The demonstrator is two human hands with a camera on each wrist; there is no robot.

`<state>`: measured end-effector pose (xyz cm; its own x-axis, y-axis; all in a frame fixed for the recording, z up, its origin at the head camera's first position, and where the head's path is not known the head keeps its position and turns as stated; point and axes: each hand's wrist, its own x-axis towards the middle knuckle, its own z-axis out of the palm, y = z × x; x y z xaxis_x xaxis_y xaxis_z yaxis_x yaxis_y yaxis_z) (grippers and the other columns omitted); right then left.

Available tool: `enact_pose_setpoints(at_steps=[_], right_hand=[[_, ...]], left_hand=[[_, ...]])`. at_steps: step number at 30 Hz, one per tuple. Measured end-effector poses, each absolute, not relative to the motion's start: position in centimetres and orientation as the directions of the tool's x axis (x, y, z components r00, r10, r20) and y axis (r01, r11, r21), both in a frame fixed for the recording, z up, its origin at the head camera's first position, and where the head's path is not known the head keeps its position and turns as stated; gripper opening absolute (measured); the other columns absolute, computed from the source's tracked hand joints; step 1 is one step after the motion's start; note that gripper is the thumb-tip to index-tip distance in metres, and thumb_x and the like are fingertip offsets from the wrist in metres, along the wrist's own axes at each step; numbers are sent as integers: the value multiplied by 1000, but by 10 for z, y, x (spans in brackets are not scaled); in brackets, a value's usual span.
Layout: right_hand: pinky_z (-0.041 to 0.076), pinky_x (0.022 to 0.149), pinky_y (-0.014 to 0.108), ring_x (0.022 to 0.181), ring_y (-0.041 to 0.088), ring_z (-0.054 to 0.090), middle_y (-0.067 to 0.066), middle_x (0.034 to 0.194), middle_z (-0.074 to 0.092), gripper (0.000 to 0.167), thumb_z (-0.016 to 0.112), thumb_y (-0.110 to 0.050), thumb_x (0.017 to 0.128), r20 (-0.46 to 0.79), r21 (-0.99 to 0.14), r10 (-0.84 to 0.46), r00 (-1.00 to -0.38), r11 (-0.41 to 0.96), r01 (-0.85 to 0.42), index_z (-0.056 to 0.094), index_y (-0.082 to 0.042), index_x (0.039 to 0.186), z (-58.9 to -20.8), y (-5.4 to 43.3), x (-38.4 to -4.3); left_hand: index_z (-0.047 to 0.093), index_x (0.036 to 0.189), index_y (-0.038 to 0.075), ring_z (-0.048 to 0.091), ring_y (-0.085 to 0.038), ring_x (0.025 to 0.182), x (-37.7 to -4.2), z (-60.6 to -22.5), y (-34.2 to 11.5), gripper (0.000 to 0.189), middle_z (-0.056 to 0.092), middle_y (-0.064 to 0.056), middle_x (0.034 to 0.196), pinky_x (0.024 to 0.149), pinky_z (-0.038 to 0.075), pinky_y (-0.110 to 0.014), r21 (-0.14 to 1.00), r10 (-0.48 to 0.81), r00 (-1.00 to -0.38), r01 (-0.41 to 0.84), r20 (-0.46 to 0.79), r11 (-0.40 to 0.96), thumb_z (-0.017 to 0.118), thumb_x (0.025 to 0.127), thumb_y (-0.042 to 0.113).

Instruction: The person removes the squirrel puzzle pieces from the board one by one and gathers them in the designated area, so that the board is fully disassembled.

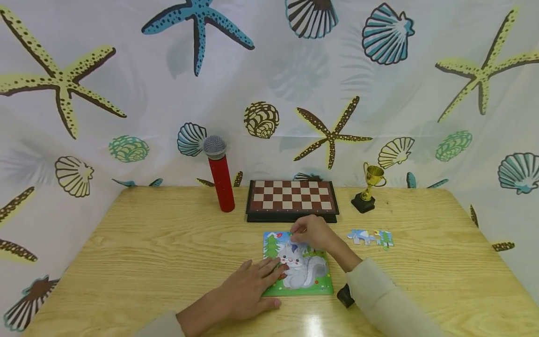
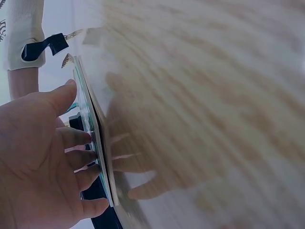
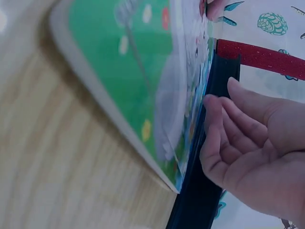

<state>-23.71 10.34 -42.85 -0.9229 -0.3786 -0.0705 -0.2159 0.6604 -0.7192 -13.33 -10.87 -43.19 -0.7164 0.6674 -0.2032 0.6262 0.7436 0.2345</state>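
A jigsaw puzzle (image 1: pixel 296 274) with a grey squirrel on a green and blue scene lies flat on the wooden table. On its left edge rest the spread fingers of my left hand (image 1: pixel 248 290); the left wrist view shows that palm (image 2: pixel 38 152) beside the thin board. My right hand (image 1: pixel 316 231) is over the upper part of the puzzle, its fingertips touching the picture. Seen from the right wrist, this hand (image 3: pixel 257 138) has loosely bent fingers, with the thumb apart from the index finger and nothing visible between them. Joined loose puzzle pieces (image 1: pixel 368 238) lie to the right.
Behind the puzzle stands a folded chessboard box (image 1: pixel 292 199). A red microphone (image 1: pixel 221 175) stands upright to its left, and a small gold trophy (image 1: pixel 368 187) on a black base to its right. A patterned cloth (image 1: pixel 269 84) hangs behind the table.
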Motion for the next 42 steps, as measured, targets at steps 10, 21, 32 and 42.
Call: enact_pose_setpoints(at_steps=[10, 21, 32, 42], right_hand=[[50, 59, 21, 68, 10, 63, 5, 81, 71, 11, 70, -11, 86, -97, -762, -449, -888, 607, -223, 71, -3, 93, -433, 91, -233], [48, 57, 21, 67, 11, 65, 5, 78, 71, 19, 66, -11, 89, -134, -749, -457, -879, 627, -212, 66, -2, 106, -434, 87, -236], [49, 55, 22, 65, 14, 65, 7, 77, 70, 12, 64, -8, 89, -86, -759, -438, -895, 610, -226, 70, -4, 99, -436, 87, -236], [47, 57, 20, 67, 14, 60, 5, 80, 67, 4, 65, -8, 89, -6, -736, -411, -911, 619, -275, 68, -6, 87, -430, 87, -235]], left_hand=[[31, 150, 18, 26, -26, 145, -133, -434, -109, 66, 25, -5, 158, 110, 29, -58, 233, 675, -711, 635, -195, 736, 42, 96, 54], [34, 148, 16, 31, -27, 143, -133, -432, -106, 65, 31, -7, 155, 109, 30, -59, 219, 664, -723, 628, -191, 747, 44, 96, 52], [32, 149, 17, 31, -25, 143, -134, -432, -105, 66, 30, -5, 156, 109, 29, -59, 225, 659, -724, 621, -204, 751, 45, 95, 53], [31, 149, 17, 31, -25, 143, -134, -431, -106, 66, 30, -5, 156, 109, 29, -59, 229, 662, -724, 623, -194, 748, 45, 95, 52]])
